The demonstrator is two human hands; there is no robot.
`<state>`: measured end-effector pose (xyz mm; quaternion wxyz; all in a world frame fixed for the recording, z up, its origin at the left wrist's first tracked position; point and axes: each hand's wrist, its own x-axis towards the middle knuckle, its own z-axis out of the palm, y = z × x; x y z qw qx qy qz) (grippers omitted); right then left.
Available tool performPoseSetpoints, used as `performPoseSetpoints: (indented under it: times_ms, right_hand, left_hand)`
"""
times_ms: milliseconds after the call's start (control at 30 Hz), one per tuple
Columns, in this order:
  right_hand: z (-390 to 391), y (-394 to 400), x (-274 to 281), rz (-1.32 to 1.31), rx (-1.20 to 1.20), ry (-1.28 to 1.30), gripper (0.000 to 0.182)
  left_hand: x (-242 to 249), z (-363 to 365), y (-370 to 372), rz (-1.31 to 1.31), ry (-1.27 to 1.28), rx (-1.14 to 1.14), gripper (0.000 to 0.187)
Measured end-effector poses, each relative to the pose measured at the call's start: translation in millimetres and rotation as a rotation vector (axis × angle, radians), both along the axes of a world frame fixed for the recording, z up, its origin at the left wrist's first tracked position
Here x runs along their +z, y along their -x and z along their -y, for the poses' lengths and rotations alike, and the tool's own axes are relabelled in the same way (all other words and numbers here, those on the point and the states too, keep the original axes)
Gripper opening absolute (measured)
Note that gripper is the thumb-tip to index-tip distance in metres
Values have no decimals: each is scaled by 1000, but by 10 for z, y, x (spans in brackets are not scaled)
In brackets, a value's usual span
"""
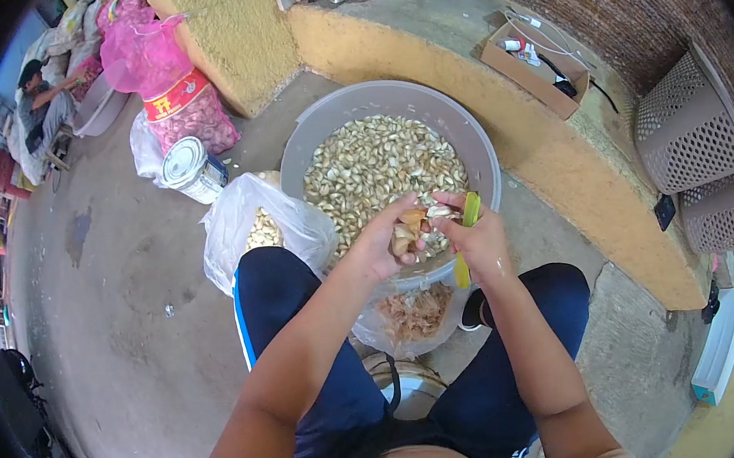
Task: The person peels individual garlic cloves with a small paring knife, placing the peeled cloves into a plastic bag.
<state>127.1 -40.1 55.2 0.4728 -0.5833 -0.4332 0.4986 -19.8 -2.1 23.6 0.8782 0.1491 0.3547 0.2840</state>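
Note:
My left hand (377, 244) is curled around several unpeeled garlic cloves (404, 236), held over the near side of a wide grey basin (480, 139). In my right hand (485, 242) is a small knife with a yellow-green handle (471, 208). A whitish garlic clove (441, 210) sits between the fingertips of that same hand, close to my left fingers. The blade cannot be made out. Loose garlic cloves (382, 152) cover the basin's bottom. Below my hands, a clear bag (374, 324) holds papery brown skins (417, 312).
A white plastic bag (225, 243) with peeled cloves stands left of the basin, beside a paint bucket (193, 171). Behind are pink mesh sacks (188, 114) and a seated person (46, 105). A yellow ledge (420, 47) curves along the right, bearing a cardboard box (533, 76).

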Motion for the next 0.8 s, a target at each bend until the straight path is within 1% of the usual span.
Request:
performPoseSetpoints:
  times_ms: [67, 167, 267, 367, 467, 633, 733, 800]
  right_hand:
    - [19, 4, 0, -3, -8, 16, 20]
    - [45, 2, -13, -17, -17, 47, 16]
    - [72, 34, -67, -102, -56, 46, 14]
    - [114, 35, -107, -241, -85, 51, 13]
    - [133, 39, -112, -301, -80, 62, 13]
    - [136, -16, -185, -304, -67, 91, 12]
    - [153, -21, -218, -338, 14, 76, 12]
    - [148, 1, -210, -332, 9, 82, 13]
  left_hand:
    - [-34, -2, 0, 2, -8, -28, 27]
    - [-181, 57, 11, 59, 25, 41, 28]
    - [-194, 147, -27, 28, 2, 56, 29]
    - [-76, 159, -46, -167, -32, 91, 26]
    - [-74, 119, 5, -156, -189, -4, 24]
    - [13, 162, 21, -154, -250, -52, 26]
    - [14, 181, -1, -177, -264, -96, 24]
    - [-13, 175, -3, -192, -263, -114, 23]
